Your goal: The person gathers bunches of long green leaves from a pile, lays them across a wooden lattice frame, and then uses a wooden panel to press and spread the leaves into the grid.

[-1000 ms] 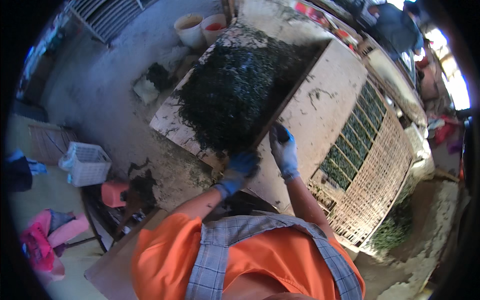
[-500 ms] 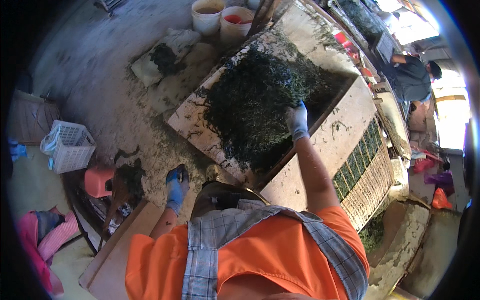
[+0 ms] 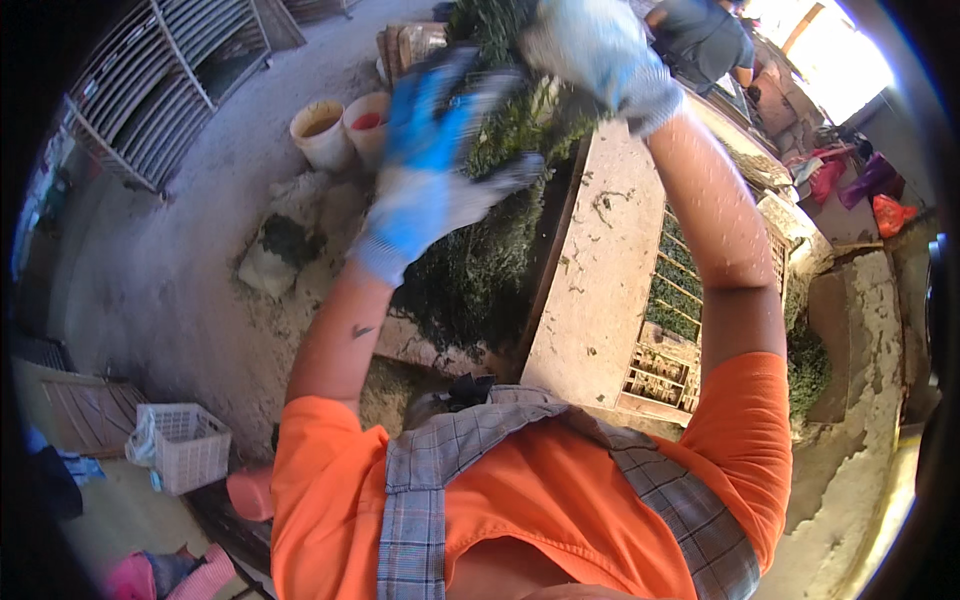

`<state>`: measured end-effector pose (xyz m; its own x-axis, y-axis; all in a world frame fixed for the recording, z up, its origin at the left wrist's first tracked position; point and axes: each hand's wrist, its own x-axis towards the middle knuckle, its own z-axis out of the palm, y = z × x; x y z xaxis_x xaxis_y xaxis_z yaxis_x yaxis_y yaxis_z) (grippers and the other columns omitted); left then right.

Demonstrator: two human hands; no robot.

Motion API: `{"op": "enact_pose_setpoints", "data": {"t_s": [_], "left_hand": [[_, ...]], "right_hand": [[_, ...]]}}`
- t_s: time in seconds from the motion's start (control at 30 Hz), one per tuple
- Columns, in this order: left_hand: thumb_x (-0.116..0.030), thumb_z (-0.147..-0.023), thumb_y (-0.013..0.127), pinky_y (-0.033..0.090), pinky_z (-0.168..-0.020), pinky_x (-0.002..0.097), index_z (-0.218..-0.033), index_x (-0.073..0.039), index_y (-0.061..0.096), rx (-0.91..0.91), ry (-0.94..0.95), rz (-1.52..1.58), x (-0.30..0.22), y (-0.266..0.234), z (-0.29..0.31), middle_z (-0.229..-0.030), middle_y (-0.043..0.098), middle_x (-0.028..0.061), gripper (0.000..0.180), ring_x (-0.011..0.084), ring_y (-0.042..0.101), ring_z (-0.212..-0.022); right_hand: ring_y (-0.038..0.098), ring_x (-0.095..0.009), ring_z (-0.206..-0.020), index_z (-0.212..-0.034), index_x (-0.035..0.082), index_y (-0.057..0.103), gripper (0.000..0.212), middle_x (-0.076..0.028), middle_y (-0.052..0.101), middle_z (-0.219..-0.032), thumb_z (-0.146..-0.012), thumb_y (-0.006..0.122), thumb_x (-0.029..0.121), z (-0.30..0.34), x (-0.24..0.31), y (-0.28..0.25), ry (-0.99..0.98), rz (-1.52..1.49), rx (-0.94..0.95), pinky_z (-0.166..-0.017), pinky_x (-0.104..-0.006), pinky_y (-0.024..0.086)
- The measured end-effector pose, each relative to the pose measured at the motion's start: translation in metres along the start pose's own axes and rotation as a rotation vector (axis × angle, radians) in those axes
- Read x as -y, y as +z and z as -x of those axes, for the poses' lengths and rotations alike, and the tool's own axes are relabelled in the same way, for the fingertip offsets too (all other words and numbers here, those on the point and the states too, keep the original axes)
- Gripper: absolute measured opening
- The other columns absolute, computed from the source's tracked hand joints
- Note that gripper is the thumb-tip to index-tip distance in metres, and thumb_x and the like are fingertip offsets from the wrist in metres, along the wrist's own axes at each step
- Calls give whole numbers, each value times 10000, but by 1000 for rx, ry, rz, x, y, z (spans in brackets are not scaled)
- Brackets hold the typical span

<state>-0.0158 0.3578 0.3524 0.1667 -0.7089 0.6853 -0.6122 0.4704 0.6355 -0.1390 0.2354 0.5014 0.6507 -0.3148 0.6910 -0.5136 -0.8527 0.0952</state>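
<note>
Dark green stringy seaweed (image 3: pixel 470 285) lies heaped in a shallow box beside a pale board (image 3: pixel 598 260). My left hand (image 3: pixel 430 160), in a blue and grey glove, is raised over the heap with its fingers spread, blurred by motion. Higher and to the right, my right hand (image 3: pixel 595 55), in a pale blue and white glove, is closed against a lifted clump of seaweed (image 3: pixel 495 35). That clump hangs between the two hands, and its upper end leaves the picture. Blur hides the right fingertips.
Slatted frames (image 3: pixel 665 270) with seaweed under them stand right of the board. Two buckets (image 3: pixel 323 138) and a sack (image 3: pixel 268 265) are on the floor at left, as is a white crate (image 3: pixel 190 448). Another person (image 3: pixel 700 40) bends at the far right. A rack (image 3: pixel 165 90) stands far left.
My right hand has risen from the heap toward the top, with seaweed lifted. My left hand has come up from beside my leg to over the heap. The whole view has shifted.
</note>
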Motion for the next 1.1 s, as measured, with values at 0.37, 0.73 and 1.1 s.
{"op": "enact_pose_setpoints", "data": {"t_s": [0.37,0.73,1.1], "left_hand": [[-244,-954,493,355,-1068,564,-1448,-83,393,970,-188,-676,135,112,224,-1403,458,196,529,379,477,-1241],[-360,-1016,453,331,-1134,343,-1463,26,314,205,-1308,2345,195,70,99,-1379,515,168,607,242,496,-1265],[-282,-1056,349,485,-994,408,-1233,-5,560,294,-984,1631,165,106,65,-1188,640,130,391,256,623,-1073]], "right_hand": [[705,-330,-810,-798,69,730,228,-167,716,-866,-748,615,260,8,-23,11,316,17,141,-743,-423,577],[676,-274,-665,-768,91,707,146,-133,669,-711,-786,618,205,22,-8,81,-202,-15,453,-616,-388,550],[352,-404,-1374,-1472,105,377,737,-189,376,-1494,-814,650,291,240,19,158,93,-310,179,-1144,-548,263]]}}
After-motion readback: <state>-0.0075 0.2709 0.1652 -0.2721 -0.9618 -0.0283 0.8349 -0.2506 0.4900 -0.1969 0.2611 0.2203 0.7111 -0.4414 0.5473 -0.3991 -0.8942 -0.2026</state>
